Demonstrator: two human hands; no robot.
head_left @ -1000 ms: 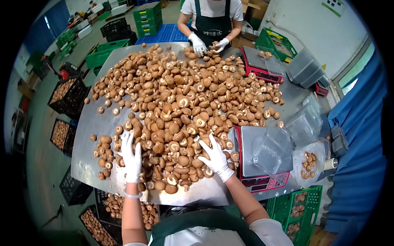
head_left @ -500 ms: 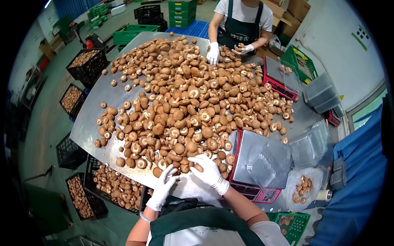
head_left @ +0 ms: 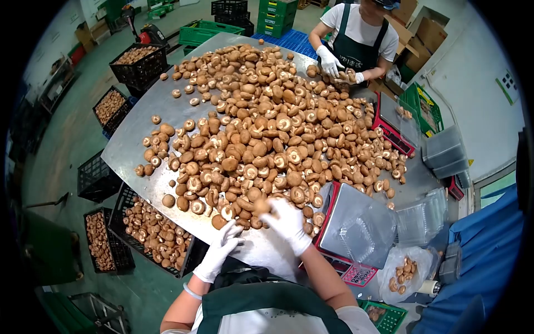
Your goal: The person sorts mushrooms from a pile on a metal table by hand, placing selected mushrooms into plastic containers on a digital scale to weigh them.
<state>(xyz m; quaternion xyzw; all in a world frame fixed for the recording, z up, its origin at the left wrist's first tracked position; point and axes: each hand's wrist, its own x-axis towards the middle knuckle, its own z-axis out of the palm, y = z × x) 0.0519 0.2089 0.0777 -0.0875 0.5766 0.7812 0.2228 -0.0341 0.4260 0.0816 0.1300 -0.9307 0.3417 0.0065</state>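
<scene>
A broad heap of brown shiitake mushrooms (head_left: 245, 133) covers much of the metal table (head_left: 130, 150). At the heap's near edge my right hand (head_left: 286, 222), in a white glove, has its fingertips on a mushroom (head_left: 261, 207) that is smeared by motion. My left hand (head_left: 221, 251), also gloved, hovers by the table's front edge with fingers bent and slightly apart. Nothing shows in it, and a mushroom (head_left: 218, 222) lies just beyond its fingertips. Right of my right hand stands a red scale (head_left: 356, 222) with a clear plastic container (head_left: 361, 236) on its plate.
Across the table a co-worker (head_left: 356, 44) in white gloves handles mushrooms near a second scale (head_left: 395, 122). Clear containers (head_left: 420, 217) and a bag of mushrooms (head_left: 406, 273) are at the right. Black crates of mushrooms (head_left: 156, 231) stand on the floor at left.
The view has shifted, moving the scene rightward. My right hand now has a mushroom at its fingertips, lifted slightly from the heap. The co-worker's hands have come together.
</scene>
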